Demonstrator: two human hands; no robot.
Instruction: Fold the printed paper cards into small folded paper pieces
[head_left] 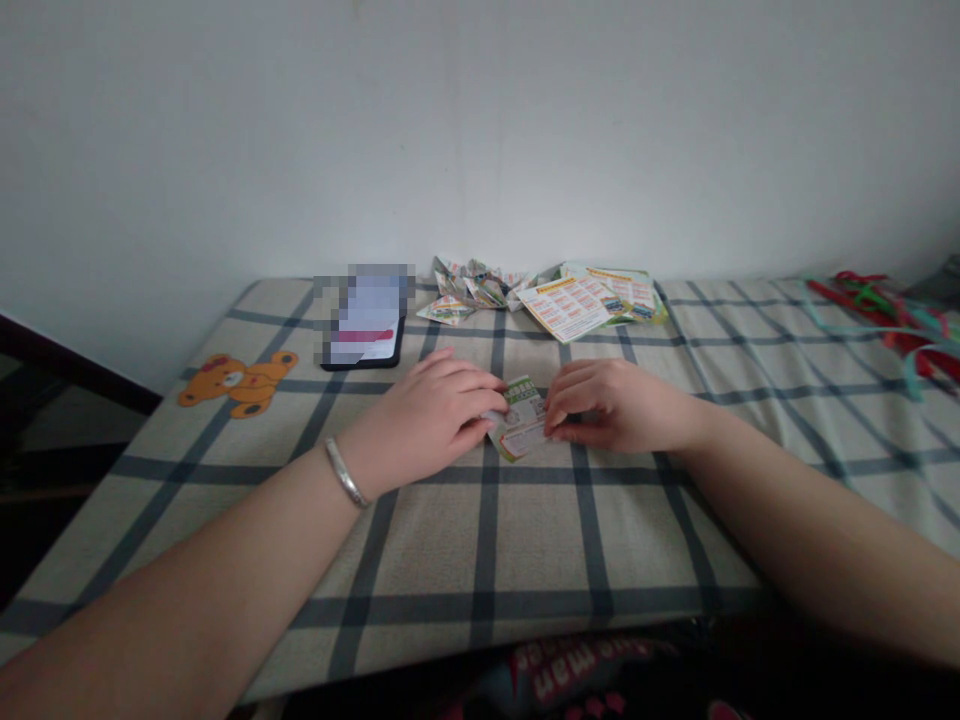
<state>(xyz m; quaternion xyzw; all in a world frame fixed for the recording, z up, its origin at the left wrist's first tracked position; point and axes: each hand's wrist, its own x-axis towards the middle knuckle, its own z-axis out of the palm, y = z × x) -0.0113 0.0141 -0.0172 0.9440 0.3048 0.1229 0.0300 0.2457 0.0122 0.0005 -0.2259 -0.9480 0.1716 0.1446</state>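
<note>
While left grip (442,410) and right grip (607,402) pinch its sides, printed paper (523,418) between them, checked cloth (536,540) beneath

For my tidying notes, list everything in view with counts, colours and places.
Small printed paper: one, green-white, centre
Flat printed leaflets: several, white-green, back, right of centre
Folded printed papers: several, multicoloured, back centre
Rectangular phone: one, black-edged, back left
Bear-shaped cutout: one, orange, left
Thin ribbons: several, red, green, teal, far right
Checked cloth: one, beige-blue, underneath
Plain wall: one, pale grey, behind
Printed clothing: one, black, bottom edge
Metal bracelet: one, silver, left of centre
Left hand: one, at the paper
Right hand: one, at the paper
</note>
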